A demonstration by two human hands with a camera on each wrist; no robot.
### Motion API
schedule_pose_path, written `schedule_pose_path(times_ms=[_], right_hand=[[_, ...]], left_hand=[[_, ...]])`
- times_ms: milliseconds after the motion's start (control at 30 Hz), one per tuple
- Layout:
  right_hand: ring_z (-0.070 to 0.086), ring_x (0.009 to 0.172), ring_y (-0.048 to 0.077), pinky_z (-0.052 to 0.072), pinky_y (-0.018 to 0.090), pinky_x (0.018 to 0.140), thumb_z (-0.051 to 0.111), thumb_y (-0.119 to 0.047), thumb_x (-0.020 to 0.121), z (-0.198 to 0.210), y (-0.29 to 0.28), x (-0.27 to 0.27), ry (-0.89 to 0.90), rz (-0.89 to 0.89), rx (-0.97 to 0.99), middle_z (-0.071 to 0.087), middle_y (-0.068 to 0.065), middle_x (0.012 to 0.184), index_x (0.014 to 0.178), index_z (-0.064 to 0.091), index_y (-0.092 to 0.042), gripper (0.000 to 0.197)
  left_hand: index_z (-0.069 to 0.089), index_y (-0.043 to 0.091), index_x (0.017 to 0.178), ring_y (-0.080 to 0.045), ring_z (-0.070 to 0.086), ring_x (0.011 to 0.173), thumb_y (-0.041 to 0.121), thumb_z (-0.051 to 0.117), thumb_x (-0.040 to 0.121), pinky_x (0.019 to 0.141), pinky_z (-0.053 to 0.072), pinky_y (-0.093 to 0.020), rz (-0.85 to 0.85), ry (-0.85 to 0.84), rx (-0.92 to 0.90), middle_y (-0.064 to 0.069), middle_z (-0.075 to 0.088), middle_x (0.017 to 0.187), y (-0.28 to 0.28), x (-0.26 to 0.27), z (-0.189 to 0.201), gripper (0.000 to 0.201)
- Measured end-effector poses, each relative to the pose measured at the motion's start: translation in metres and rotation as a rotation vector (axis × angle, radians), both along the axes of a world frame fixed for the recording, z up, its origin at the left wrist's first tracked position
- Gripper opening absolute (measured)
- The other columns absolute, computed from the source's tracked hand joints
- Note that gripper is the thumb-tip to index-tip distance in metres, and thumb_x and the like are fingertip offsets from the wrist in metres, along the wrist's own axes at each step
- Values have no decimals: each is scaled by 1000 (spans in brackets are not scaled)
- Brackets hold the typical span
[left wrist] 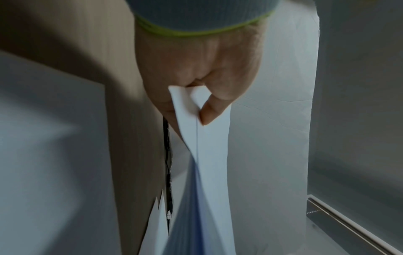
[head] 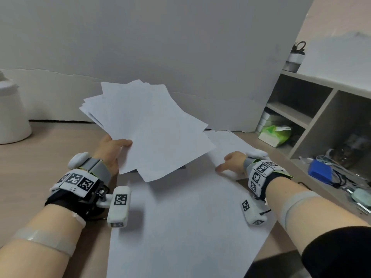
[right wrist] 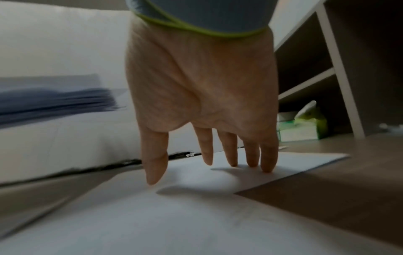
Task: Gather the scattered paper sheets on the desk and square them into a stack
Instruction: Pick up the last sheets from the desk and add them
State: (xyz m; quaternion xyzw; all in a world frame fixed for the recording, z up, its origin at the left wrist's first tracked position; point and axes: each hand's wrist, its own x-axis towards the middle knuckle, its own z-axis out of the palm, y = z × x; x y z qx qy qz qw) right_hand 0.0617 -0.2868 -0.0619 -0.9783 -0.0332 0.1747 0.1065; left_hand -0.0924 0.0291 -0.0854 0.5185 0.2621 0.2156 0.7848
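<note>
My left hand [head: 112, 149] grips a fanned, uneven bunch of white paper sheets [head: 148, 125] by its near left corner and holds it above the desk; the left wrist view shows the thumb [left wrist: 209, 112] pinching the bunch [left wrist: 207, 163]. My right hand [head: 230, 161] reaches out with straight fingers [right wrist: 268, 155] whose tips press a single sheet [right wrist: 305, 163] lying flat at the right. That sheet [head: 226, 143] overlaps a large white sheet [head: 190, 227] spread over the near desk. The held bunch [right wrist: 54, 101] hangs to the left of my right hand.
A wooden desk [head: 50, 157] runs to a grey board wall [head: 180, 47]. A white container [head: 10, 113] stands far left. At the right an open shelf unit [head: 321, 109] holds a green tissue pack [head: 275, 133]; a blue box [head: 319, 173] and cables lie beside it.
</note>
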Motion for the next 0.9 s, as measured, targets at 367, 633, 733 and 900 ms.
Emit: schedule_pose_path(times_ms=[367,633,733,900], right_hand=[[52,93,28,42,28,69,74,-73,47,10,-14,-27,-54,-18,-389,54,9,103,101,58,-9,86],[36,137,27,38,42,104,68,-93,11,11,-47,-35,72,6,-245,36,-3,149,144,37,-30,151],[45,128,27,39,45,106,74,-88,13,1,-44,-30,143,65,-238,48,-4,141,139,42,-27,143],[48,113,31,46,39,85,63,-93,9,0,-40,-23,-41,-55,-342,43,8,123,129,46,-17,143]], left_hand=[[57,8,129,-36,66,94,-10,61,85,74,55,-43,-20,12,0,-15,67,115,-15,10,-7,48],[56,6,129,-32,67,88,-11,59,86,67,55,-39,-26,-3,-14,-12,68,108,-13,10,-8,46],[57,6,129,-30,67,84,-11,59,86,65,54,-37,-7,-8,-21,-10,69,103,-11,10,-8,46],[55,6,125,-28,67,82,-12,56,88,64,54,-39,-10,-27,-17,-10,67,100,-12,8,-5,41]])
